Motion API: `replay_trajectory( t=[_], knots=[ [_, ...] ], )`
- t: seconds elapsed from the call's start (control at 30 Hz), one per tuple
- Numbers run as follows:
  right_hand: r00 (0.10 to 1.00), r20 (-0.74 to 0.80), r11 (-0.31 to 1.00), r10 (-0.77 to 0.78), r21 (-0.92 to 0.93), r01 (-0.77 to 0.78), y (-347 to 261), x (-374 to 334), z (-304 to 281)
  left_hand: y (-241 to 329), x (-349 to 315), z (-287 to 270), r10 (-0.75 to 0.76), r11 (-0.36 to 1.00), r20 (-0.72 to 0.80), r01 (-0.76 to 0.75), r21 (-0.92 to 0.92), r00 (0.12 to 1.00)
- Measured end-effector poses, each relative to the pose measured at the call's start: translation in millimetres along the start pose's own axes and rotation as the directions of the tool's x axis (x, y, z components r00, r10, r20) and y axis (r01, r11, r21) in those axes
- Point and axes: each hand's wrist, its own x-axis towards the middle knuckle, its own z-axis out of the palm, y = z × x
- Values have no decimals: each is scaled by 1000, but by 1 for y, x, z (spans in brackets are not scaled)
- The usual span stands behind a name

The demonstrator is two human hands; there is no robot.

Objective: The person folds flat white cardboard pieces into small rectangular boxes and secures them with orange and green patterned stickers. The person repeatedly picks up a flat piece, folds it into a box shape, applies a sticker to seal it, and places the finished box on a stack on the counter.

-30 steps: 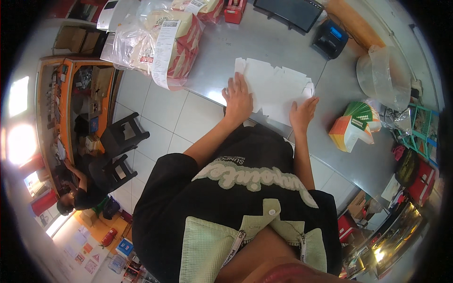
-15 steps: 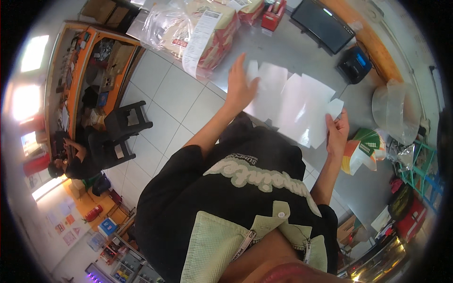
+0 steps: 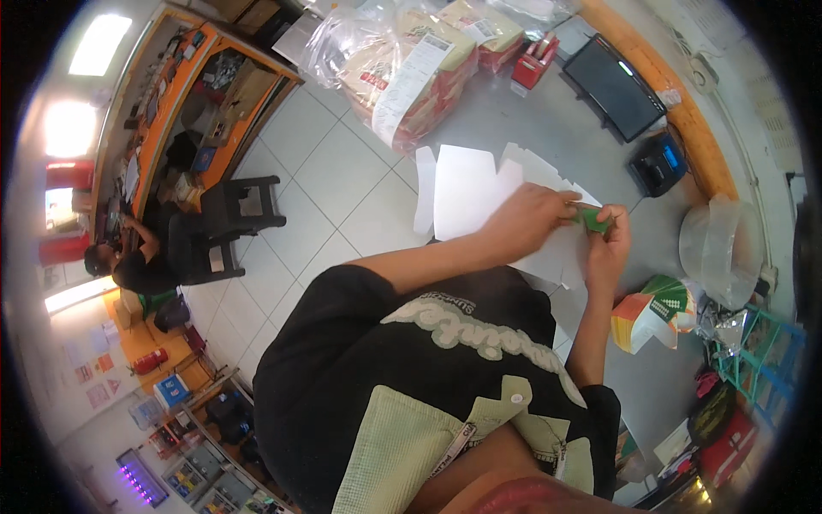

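A flat white carton blank with cut flaps lies over the near edge of the metal counter, its left flap sticking out past that edge. My left hand reaches across it, fingers closed on the blank's right end. Close beside it, my right hand pinches the same end, where a bent-up flap shows a green outer face. The fingertips partly hide that flap. To the right stands a folded carton in green, orange and white.
Clear plastic bags of packed goods sit at the counter's far left. Beyond the blank are a red tape dispenser, a dark screen and a small black device. A translucent tub stands right. Another person sits far left near black stools.
My left hand has moved right from the blank's left side to its right end, beside my right hand. The end flap is now bent up, showing green. The view has shifted slightly.
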Motion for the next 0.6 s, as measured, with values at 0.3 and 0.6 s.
replay_trajectory(
  t=[0.3, 0.6],
  knots=[
    [973, 183, 884, -143, -417, 208, -48, -10, 19, 8, 20, -21, -597, 328, 315, 583, -743, 738],
    [993, 114, 977, 25, 207, -49, -36, -12, 15, 39, 1, -29, -488, 619, 101, 425, -661, 867]
  ],
)
